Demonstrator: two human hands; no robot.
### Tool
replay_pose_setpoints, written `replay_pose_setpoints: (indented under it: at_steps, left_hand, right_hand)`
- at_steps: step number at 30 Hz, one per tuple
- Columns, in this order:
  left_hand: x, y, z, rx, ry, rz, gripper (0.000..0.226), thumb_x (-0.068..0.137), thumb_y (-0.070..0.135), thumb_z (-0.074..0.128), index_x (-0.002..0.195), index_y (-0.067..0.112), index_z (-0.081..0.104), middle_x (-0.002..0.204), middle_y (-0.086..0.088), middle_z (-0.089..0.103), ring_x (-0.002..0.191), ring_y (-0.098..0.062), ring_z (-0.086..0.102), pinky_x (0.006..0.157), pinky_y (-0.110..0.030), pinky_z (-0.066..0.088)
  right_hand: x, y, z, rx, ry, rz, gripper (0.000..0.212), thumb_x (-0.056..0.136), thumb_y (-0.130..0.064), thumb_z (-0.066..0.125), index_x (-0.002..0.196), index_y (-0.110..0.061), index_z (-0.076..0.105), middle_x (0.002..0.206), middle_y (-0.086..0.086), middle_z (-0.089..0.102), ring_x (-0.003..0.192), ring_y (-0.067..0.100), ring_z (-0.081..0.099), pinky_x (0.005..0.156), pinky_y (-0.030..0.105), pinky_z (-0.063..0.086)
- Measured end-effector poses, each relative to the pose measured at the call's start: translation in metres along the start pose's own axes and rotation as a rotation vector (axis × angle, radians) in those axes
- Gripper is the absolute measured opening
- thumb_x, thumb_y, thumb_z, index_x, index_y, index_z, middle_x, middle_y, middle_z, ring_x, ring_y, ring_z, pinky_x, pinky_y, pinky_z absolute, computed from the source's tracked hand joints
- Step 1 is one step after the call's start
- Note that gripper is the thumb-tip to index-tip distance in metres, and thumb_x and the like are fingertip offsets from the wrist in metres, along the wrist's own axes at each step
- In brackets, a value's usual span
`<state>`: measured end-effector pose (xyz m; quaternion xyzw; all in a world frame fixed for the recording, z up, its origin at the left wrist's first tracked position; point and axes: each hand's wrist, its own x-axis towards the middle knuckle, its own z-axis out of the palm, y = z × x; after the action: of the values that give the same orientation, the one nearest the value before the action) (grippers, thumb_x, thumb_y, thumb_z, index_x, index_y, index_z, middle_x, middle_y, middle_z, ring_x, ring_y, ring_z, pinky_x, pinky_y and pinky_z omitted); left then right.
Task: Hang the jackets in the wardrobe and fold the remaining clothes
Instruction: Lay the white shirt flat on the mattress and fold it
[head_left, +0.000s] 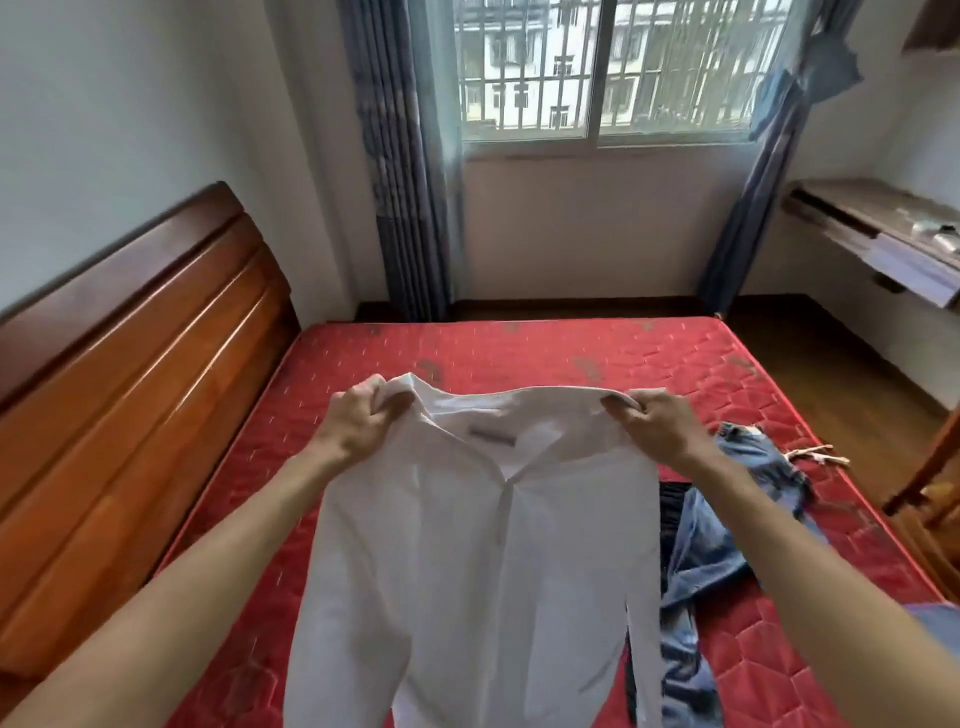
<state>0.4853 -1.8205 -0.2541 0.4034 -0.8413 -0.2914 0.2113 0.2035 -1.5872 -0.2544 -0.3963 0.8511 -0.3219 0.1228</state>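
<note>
The left hand gripped a white shirt at its shoulder, at 10 o'clock of the garment, with the fingers curled tight around a bunch of cloth beside the collar. The right hand held the other shoulder, at 2 o'clock, with thumb and fingers closed over the top edge. Between both hands the shirt was stretched out and lifted above the bed, with its open collar turned to the person and a grey label showing inside the neck. The lower part hung down toward 6 o'clock and went out of the picture, so I could not tell if it touched the red mattress. At 3 to 4 o'clock of the shirt, crumpled jeans lay on the bed, partly hidden behind the shirt, with a paper tag on a string at their far end. A strip of dark cloth showed just between the shirt and the jeans. The wooden headboard stood at 9 o'clock of the bed. At 12 o'clock there was a barred window, with a blue curtain to its left and another to its right. At 2 o'clock, a surface against the wall carried some small items, too blurred to name.
</note>
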Motion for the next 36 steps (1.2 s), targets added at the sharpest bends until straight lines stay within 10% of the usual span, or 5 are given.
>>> replay_pose_setpoints:
  at_steps: [16, 20, 25, 36]
  left_hand:
    - [0.255, -0.316, 0.326, 0.103, -0.178, -0.270, 0.012, 0.085, 0.032, 0.075, 0.089, 0.025, 0.065, 0.089, 0.007, 0.062, 0.087, -0.020, 0.060, 0.068, -0.033, 0.043]
    - [0.282, -0.380, 0.399, 0.081, -0.131, -0.296, 0.021, 0.087, 0.027, 0.074, 0.106, 0.020, 0.068, 0.099, -0.004, 0.065, 0.096, -0.029, 0.062, 0.081, -0.040, 0.050]
    - [0.241, -0.421, 0.453, 0.158, -0.041, -0.296, 0.058, 0.093, 0.019, 0.064, 0.145, 0.008, 0.042, 0.146, -0.016, 0.043, 0.133, -0.034, 0.041, 0.111, -0.043, 0.035]
    - [0.006, -0.416, 0.486, 0.491, -0.362, -0.054, 0.058, 0.094, 0.022, 0.041, 0.148, 0.004, 0.042, 0.160, -0.020, 0.028, 0.149, -0.033, 0.026, 0.119, -0.052, 0.025]
  right_hand:
    - [0.293, 0.209, 0.385, -0.024, -0.213, 0.432, 0.040, 0.094, -0.039, 0.058, 0.059, -0.019, 0.059, 0.055, 0.001, 0.064, 0.061, 0.026, 0.064, 0.063, 0.040, 0.053]
    - [0.322, 0.269, 0.452, 0.018, -0.197, 0.511, 0.022, 0.093, -0.039, 0.058, 0.087, -0.020, 0.066, 0.077, 0.001, 0.066, 0.081, 0.030, 0.065, 0.065, 0.036, 0.047]
    - [0.285, 0.306, 0.492, -0.022, -0.139, 0.582, 0.073, 0.091, -0.038, 0.067, 0.147, -0.005, 0.033, 0.139, 0.019, 0.045, 0.126, 0.034, 0.047, 0.103, 0.045, 0.040]
    - [0.042, 0.310, 0.548, -0.406, -0.377, 0.341, 0.062, 0.068, -0.004, 0.070, 0.127, -0.005, 0.054, 0.151, 0.028, 0.033, 0.137, 0.043, 0.039, 0.107, 0.049, 0.042]
